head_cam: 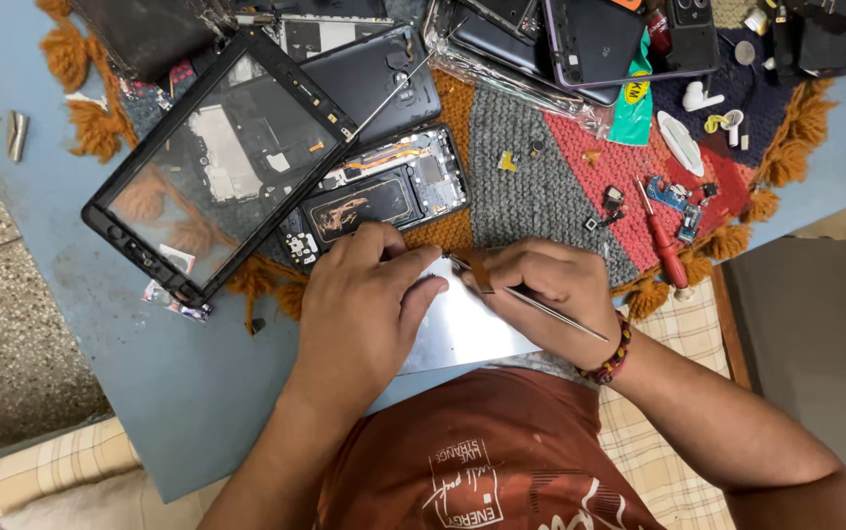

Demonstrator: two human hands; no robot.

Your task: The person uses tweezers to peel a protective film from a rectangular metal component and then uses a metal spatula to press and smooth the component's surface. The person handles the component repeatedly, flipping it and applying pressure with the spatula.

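- The left hand (359,304) lies flat over the near-left part of a smooth silvery panel (467,329), fingers pressed together, fingertips at its far edge
- The right hand (546,285) pinches thin metal tweezers (531,299) between thumb and fingers; their tip sits at the panel's far edge, just beside the left fingertips, touching a small brown strip (482,273)
- The panel rests at the near edge of a knitted mat (541,177) of grey, red, orange and dark blue patches with orange tassels, itself on a pale blue table (178,383)
- Just beyond the panel lies an opened phone (379,196) with its dark innards bare; left of that, a black tablet frame (212,162) with see-through glass
- Right of the panel lies a red screwdriver (663,245), beside a small blue circuit board (676,201)
- Speckled stone floor (11,344) shows left of the table, checked cloth (654,451) near the person's lap
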